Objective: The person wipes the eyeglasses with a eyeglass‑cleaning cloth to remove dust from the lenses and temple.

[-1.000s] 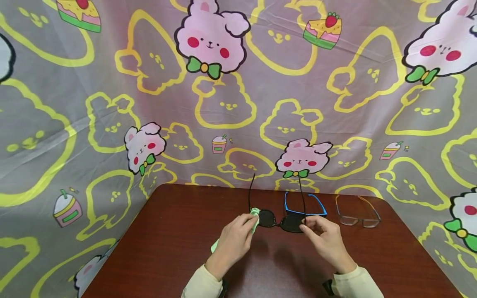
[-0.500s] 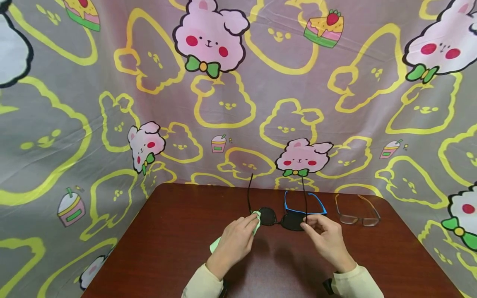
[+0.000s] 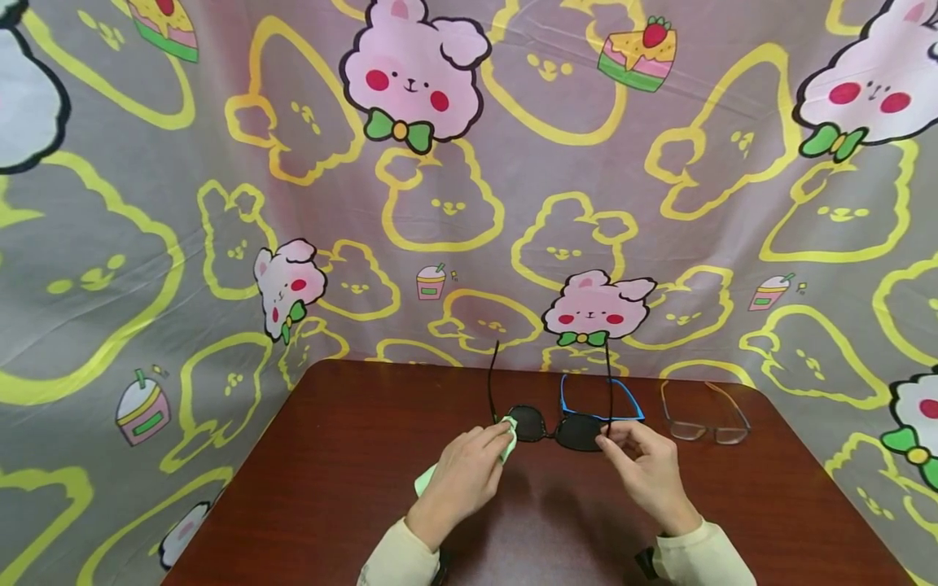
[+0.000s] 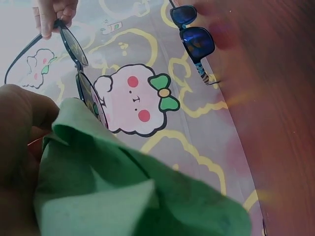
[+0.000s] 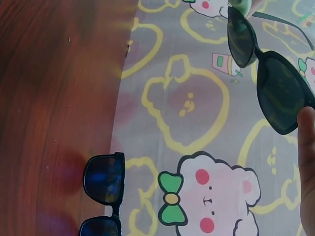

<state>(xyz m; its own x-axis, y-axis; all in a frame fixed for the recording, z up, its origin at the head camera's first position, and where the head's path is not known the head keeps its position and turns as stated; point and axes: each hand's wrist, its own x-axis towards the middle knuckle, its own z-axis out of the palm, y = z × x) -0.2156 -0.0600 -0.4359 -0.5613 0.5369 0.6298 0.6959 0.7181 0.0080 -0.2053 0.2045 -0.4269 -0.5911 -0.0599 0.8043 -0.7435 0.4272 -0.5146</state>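
Black-framed sunglasses (image 3: 579, 432) with dark lenses hang above the table, temples unfolded and pointing away from me. My left hand (image 3: 463, 474) grips a light green cloth (image 4: 133, 172) at their left end, the cloth folded over the edge of the left lens. The left lens's outer edge is hidden behind cloth and fingers. At the other end, my right hand (image 3: 648, 472) pinches the frame's right corner between thumb and fingers. In the right wrist view, the thumb (image 5: 306, 142) lies against the edge of the dark lens (image 5: 280, 93).
Blue-framed sunglasses (image 3: 638, 413) sit on the brown table (image 3: 352, 456) behind the held pair; their mirrored lenses (image 4: 198, 43) show in the left wrist view. Farther right lie clear-lensed glasses (image 3: 729, 436) with orange-brown temples. A rabbit-patterned curtain (image 3: 454, 260) surrounds the table's back and sides.
The sunglasses have tilted and shifted slightly right and up, their right temple swinging rightward. Both hands have moved a little with them, the cloth staying at the left lens.
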